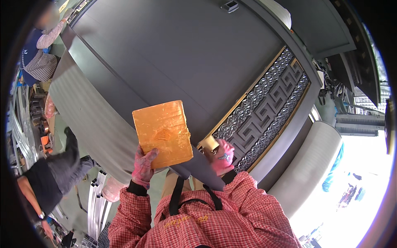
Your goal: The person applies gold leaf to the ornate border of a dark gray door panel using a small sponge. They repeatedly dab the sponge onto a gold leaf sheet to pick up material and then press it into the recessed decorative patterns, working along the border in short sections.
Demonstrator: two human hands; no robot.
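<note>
My left hand (144,166), in a pink-stained glove, grips a square board (162,128) smeared with orange-gold paint. Its thumb lies over the lower edge; the other fingers are hidden behind. My right hand (223,158), also in a pink glove, is closed around a small gold block (209,143), blurred so that its kind is unclear. That block is at the near end of a relief strip (264,108) with a silver-black key pattern and gold edges. The strip is set in a large dark grey panel (178,45), which lies before me.
A grey device (230,6) lies on the panel's far part. Pale wrapped rolls (309,165) are at the right and pale sheeting (89,120) hangs at the left. Two people, one in dark clothes (53,173), are on the left near metal profiles (96,198).
</note>
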